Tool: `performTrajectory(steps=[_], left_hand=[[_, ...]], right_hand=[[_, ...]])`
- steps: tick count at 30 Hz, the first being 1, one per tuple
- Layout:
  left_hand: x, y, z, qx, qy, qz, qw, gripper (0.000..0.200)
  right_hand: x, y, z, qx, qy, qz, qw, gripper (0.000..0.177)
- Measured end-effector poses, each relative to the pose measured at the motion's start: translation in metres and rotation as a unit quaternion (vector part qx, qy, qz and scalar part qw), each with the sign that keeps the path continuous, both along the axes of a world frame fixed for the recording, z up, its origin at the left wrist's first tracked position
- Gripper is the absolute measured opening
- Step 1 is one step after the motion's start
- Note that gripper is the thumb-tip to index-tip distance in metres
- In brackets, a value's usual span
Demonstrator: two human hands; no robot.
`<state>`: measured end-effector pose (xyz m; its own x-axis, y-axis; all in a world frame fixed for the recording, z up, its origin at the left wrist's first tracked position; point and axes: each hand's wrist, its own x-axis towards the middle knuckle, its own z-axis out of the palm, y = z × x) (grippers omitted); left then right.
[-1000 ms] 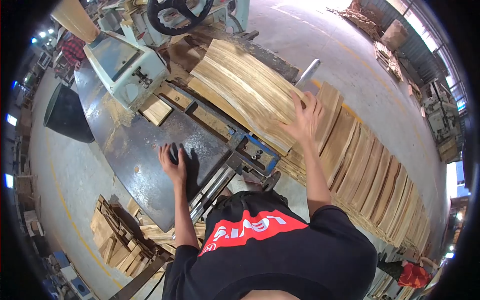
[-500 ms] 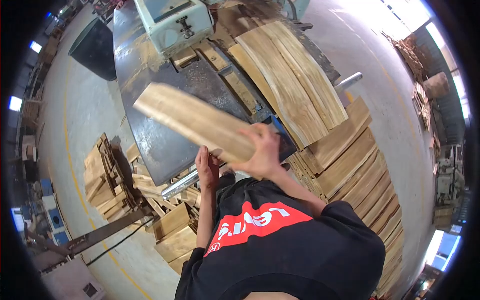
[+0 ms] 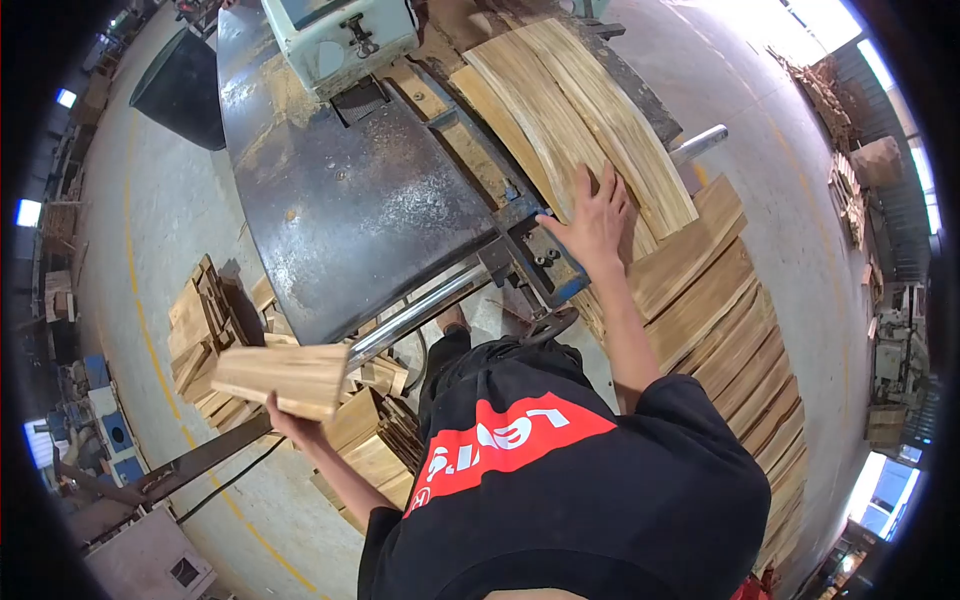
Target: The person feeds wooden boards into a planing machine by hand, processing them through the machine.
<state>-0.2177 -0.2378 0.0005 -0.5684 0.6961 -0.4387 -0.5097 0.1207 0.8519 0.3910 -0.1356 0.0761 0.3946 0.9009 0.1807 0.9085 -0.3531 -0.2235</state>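
Note:
My left hand (image 3: pixel 297 424) grips a wooden board (image 3: pixel 280 378) near its lower edge, out to the left beyond the machine table's front corner. Over on the right, my right hand (image 3: pixel 597 221) lies with fingers spread on long wooden planks (image 3: pixel 570 110), its thumb pointing left. Those planks rest side by side on the right part of the machine. The dark metal machine table (image 3: pixel 370 215) lies between my hands, dusted with sawdust towards the back.
A pale green machine housing (image 3: pixel 345 45) stands at the back of the table. Stacked boards (image 3: pixel 725 340) lie to the right, and loose wood pieces (image 3: pixel 200 330) sit at the left. A metal roller (image 3: pixel 420 312) runs along the front. A dark bin (image 3: pixel 180 90) stands behind left.
The board held over the table by both hands has swung down to the left in my left hand. My right hand has let go of it and moved onto the planks.

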Motion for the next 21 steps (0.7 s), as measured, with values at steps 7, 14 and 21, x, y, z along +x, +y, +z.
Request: performTrajectory(steps=[7, 14, 21], left_hand=[[-0.150, 0.006, -0.078, 0.093, -0.041, 0.079, 0.992, 0.060], [-0.073, 0.044, -0.065, -0.020, -0.124, 0.215, 0.968, 0.079], [0.136, 0.082, 0.051, 0.099, 0.311, 0.170, 0.930, 0.033]], right_hand=[[0.013, 0.003, 0.006, 0.016, 0.019, -0.023, 0.999, 0.111], [0.008, 0.005, 0.033, 0.007, 0.028, -0.042, 0.999, 0.106], [-0.026, -0.010, 0.038, 0.080, 0.164, 0.013, 0.983, 0.097]])
